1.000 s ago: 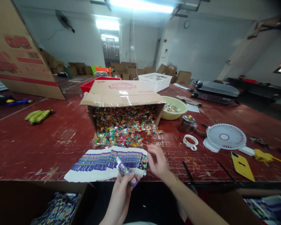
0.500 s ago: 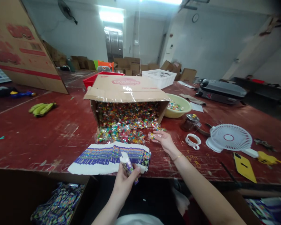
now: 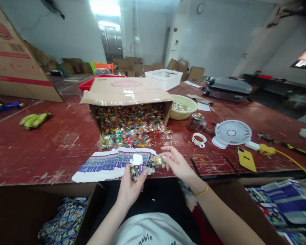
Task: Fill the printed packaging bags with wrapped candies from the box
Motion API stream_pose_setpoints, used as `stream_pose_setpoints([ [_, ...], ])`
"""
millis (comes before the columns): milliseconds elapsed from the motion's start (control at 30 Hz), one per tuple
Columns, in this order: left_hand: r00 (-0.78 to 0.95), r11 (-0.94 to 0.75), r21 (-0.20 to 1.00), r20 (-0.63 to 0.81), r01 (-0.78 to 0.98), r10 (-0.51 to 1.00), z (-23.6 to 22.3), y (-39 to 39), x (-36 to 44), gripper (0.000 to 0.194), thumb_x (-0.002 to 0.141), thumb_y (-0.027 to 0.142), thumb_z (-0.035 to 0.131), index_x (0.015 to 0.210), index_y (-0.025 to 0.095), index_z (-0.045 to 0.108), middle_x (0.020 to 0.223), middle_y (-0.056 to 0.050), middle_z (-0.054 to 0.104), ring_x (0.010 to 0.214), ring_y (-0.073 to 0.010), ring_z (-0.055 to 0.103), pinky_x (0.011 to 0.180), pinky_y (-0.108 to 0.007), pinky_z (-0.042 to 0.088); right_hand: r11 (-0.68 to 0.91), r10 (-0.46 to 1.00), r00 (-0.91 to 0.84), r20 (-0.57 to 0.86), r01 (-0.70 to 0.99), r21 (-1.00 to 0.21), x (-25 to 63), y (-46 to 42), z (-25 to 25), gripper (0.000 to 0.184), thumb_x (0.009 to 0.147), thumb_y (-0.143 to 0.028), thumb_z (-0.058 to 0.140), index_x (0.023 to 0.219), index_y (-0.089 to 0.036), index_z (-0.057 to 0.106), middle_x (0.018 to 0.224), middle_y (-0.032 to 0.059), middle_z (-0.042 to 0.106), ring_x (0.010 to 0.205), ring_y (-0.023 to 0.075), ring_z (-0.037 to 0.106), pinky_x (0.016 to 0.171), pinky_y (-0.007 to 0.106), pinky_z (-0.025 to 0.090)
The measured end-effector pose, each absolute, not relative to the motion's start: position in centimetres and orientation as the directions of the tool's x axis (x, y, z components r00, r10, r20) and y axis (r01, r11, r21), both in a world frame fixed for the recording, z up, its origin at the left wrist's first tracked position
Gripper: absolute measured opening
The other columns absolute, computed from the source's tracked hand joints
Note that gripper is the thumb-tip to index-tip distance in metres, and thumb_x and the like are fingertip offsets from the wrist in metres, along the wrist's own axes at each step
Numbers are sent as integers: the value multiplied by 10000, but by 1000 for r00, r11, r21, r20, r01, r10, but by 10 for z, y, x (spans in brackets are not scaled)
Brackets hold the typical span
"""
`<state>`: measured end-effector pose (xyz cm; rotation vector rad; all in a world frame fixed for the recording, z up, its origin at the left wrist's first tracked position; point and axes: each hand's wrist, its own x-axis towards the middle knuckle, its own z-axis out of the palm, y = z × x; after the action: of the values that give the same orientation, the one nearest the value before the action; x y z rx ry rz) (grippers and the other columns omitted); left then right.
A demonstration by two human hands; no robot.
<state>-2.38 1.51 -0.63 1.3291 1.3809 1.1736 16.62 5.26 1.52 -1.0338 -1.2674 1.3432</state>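
My left hand (image 3: 131, 185) is closed round a small purple printed packet (image 3: 137, 166), held upright with its white top open just off the table's near edge. My right hand (image 3: 175, 162) pinches a wrapped candy (image 3: 158, 160) and holds it right beside the packet's mouth. A fanned row of flat purple packets (image 3: 109, 164) lies on the red table (image 3: 53, 143) in front of my hands. Behind it a cardboard box (image 3: 126, 95) lies on its side, spilling a heap of colourful wrapped candies (image 3: 129, 136).
A green bowl (image 3: 185, 107), glass jar (image 3: 196, 121), teacup (image 3: 199, 140), white desk fan (image 3: 232, 133) and yellow phone (image 3: 247, 159) lie to the right. Bananas (image 3: 33, 119) lie far left. A carton with filled packets (image 3: 63, 223) stands below left.
My right hand picked a candy from the heap and drew it back to the packet. The left hand turned the packet upright.
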Motion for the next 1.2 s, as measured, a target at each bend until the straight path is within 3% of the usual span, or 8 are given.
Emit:
stream_pose_setpoints([
  [67, -35, -67, 932, 85, 356, 996, -9, 13, -30, 361, 724, 442, 615, 957, 213, 460, 841, -10, 631, 760, -176, 604, 706, -289, 454, 24, 987, -154, 39, -97, -995, 168, 51, 20, 337, 745, -385, 654, 974, -201, 489, 829, 25, 668, 500, 76, 556, 418, 185, 392],
  [167, 39, -65, 847, 53, 527, 998, -12, 15, -33, 333, 728, 452, 591, 931, 227, 454, 768, 5, 625, 680, -179, 596, 630, -275, 430, 11, 992, -121, 22, -92, -996, 170, 47, 27, 312, 718, -381, 684, 905, -180, 535, 786, 36, 683, 496, 89, 571, 428, 201, 421],
  [333, 149, -56, 799, -42, 598, 988, -14, 21, -27, 354, 704, 457, 605, 933, 247, 437, 816, -7, 647, 743, -202, 612, 645, -270, 414, -27, 996, -84, -17, -111, -993, 172, 42, 36, 310, 664, -350, 745, 851, -150, 601, 728, 41, 695, 518, 115, 619, 472, 224, 492],
  [500, 145, -83, 718, -25, 691, 989, -8, 17, -16, 235, 706, 312, 559, 876, 253, 407, 727, 14, 610, 665, -189, 596, 592, -249, 370, -36, 998, -57, -29, -137, -990, 167, 45, 42, 315, 604, -321, 792, 800, -126, 641, 608, 21, 678, 505, 130, 641, 484, 223, 532],
  [933, 137, -81, 749, -14, 658, 990, -11, 8, -17, 306, 728, 392, 568, 975, 261, 442, 845, -50, 659, 803, -268, 630, 657, -287, 392, -96, 993, -87, -83, -151, -984, 167, 47, 38, 274, 630, -351, 776, 719, -124, 649, 592, 38, 687, 539, 157, 675, 481, 214, 553],
  [1200, 149, -66, 763, -39, 643, 988, -14, 8, -17, 301, 727, 393, 573, 967, 255, 454, 807, -36, 654, 754, -242, 625, 655, -285, 395, -83, 993, -92, -68, -172, -982, 170, 48, 31, 288, 612, -349, 790, 738, -130, 654, 622, 33, 688, 554, 158, 676, 502, 224, 548],
])
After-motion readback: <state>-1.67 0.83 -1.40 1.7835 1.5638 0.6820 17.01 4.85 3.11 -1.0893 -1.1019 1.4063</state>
